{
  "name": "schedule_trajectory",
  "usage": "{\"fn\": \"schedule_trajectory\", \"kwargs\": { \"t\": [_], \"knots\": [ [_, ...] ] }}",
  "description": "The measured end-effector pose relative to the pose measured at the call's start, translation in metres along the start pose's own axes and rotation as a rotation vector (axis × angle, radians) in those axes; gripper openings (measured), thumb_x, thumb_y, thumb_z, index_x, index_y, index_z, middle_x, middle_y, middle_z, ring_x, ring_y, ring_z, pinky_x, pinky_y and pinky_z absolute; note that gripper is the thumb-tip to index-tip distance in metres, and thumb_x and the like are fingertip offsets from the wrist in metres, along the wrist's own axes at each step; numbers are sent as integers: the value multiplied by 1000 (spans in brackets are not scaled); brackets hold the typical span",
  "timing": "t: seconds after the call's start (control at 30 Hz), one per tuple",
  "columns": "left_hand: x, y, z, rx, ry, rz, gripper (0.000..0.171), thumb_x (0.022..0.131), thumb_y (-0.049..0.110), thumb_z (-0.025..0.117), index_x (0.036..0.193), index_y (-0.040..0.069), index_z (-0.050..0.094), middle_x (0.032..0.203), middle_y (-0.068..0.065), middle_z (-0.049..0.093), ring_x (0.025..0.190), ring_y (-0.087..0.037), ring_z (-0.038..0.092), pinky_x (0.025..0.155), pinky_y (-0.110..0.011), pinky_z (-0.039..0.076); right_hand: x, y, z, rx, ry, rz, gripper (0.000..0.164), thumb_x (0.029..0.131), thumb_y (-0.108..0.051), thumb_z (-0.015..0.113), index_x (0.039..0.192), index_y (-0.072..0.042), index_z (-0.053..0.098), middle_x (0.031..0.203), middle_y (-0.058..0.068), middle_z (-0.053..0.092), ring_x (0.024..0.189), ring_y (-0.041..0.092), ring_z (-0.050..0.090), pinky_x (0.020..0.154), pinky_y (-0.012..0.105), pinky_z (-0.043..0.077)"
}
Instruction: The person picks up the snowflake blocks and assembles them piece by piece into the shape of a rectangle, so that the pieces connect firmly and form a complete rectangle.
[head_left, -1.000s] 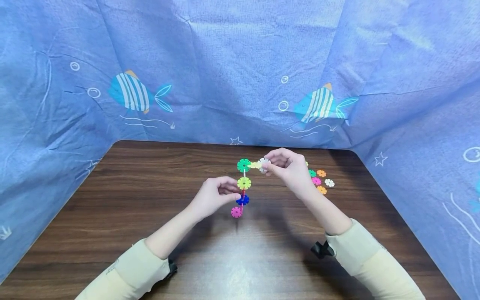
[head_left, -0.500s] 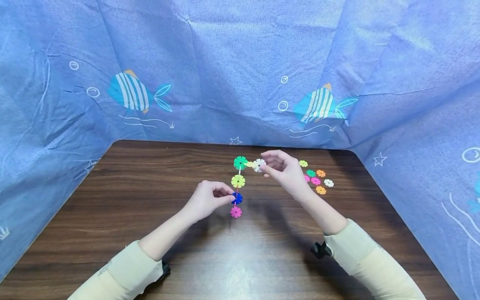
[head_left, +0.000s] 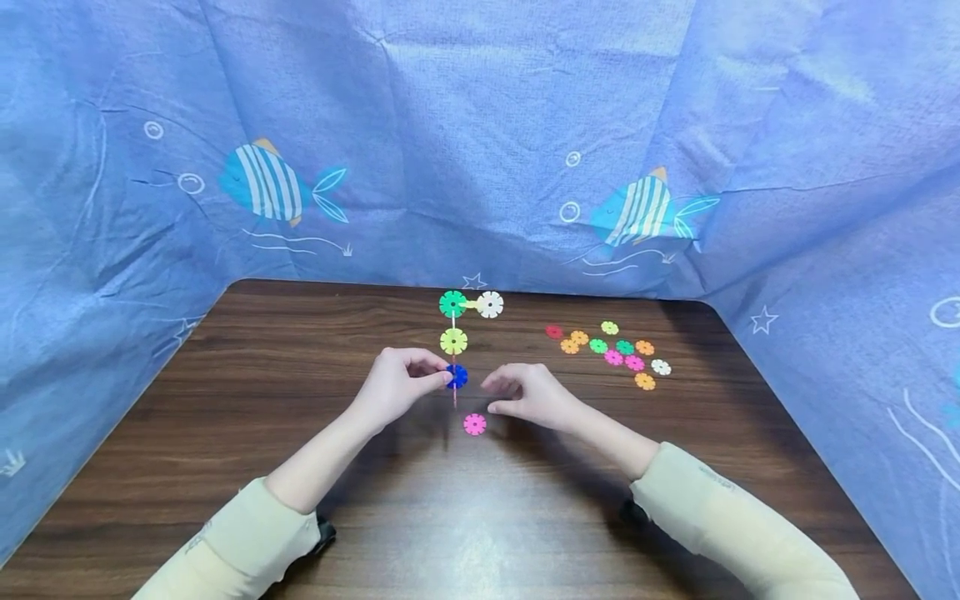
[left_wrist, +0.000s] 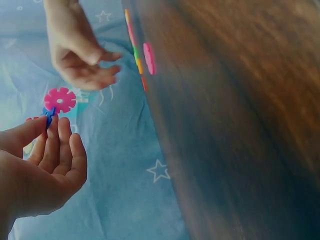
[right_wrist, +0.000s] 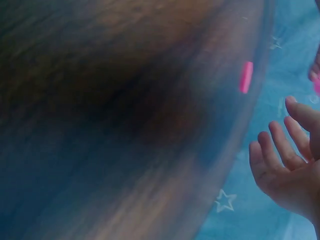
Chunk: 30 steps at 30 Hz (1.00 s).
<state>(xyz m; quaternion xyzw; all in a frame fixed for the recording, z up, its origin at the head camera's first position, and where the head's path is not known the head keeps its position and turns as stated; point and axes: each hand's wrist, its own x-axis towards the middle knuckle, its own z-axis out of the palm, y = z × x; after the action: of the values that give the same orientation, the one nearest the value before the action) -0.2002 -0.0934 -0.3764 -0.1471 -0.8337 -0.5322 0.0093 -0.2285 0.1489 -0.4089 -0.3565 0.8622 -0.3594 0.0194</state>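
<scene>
My left hand pinches a blue notched snowflake disc between thumb and fingers. The blue disc belongs to a joined chain held above the table. Higher up are a yellow-green disc, a green disc and a white disc, linked by discs seen edge-on. In the left wrist view, a pink disc is joined to the blue one. Right of the chain, my right hand is held with fingers apart and nothing in them. Near its fingertips, a loose pink disc lies on the table.
Several loose discs, among them a red disc, an orange disc and a white disc, lie spread at the back right of the wooden table. A blue fish-print cloth hangs behind.
My right hand has let go of the white disc and come down toward the loose pink disc. The left hand has carried the chain a little left and up.
</scene>
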Motion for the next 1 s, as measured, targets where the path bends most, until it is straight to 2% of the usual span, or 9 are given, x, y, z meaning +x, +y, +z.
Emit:
{"fn": "schedule_trajectory", "kwargs": {
  "t": [0.23, 0.4, 0.53, 0.67, 0.77, 0.9, 1.0],
  "knots": [
    [3, 2, -3, -28, 45, -37, 11, 81, 15, 75, 89, 7, 73, 78, -9, 72, 70, -12, 63, 64, -26, 51, 5, 7, 16, -146, -111, -59, 26, 75, -16, 78, 98, -9, 71, 91, 2, 70, 81, 17, 63, 72, 26, 52],
    [3, 3, -5, -39, 73, -61, 12, 81, 15, 74, 89, 6, 73, 78, -8, 71, 69, -11, 60, 62, -27, 50, 8, 8, 23, -220, -136, -104, 25, 74, -22, 79, 96, -12, 73, 85, 1, 64, 78, 15, 58, 70, 22, 46],
    [3, 2, -5, -54, 84, -73, 13, 83, 15, 73, 90, 4, 72, 80, -11, 70, 68, -12, 60, 62, -27, 50, 9, 7, 26, -260, -134, -93, 23, 72, -25, 81, 91, -14, 73, 82, -2, 61, 77, 14, 55, 68, 20, 43],
    [4, 3, -3, -116, 88, -85, 15, 86, 15, 69, 92, 1, 68, 85, -15, 71, 67, -13, 64, 70, -33, 55, 7, 7, 26, -224, -129, -31, 22, 70, -25, 83, 82, -15, 68, 78, -4, 61, 76, 13, 56, 68, 19, 44],
    [5, 4, -1, -190, 96, -92, 17, 88, 13, 66, 94, -2, 64, 90, -16, 71, 69, -12, 67, 75, -38, 56, 5, 5, 24, -169, -118, 0, 21, 72, -20, 81, 80, -15, 62, 72, -6, 63, 70, 6, 56, 66, 18, 46],
    [6, 7, 1, -275, 110, -89, 17, 90, 9, 64, 97, -6, 60, 91, -19, 70, 70, -9, 68, 73, -36, 56, 2, 1, 16, -52, -83, 34, 19, 77, -14, 78, 81, -13, 59, 67, -7, 65, 63, 0, 57, 60, 18, 48],
    [6, 10, 2, -328, 119, -81, 16, 90, 6, 62, 98, -7, 59, 91, -20, 69, 72, -8, 68, 71, -34, 57, 0, -5, 8, 77, -53, 70, 17, 80, -11, 75, 83, -11, 59, 70, -3, 66, 63, 7, 62, 58, 21, 50]
  ]
}}
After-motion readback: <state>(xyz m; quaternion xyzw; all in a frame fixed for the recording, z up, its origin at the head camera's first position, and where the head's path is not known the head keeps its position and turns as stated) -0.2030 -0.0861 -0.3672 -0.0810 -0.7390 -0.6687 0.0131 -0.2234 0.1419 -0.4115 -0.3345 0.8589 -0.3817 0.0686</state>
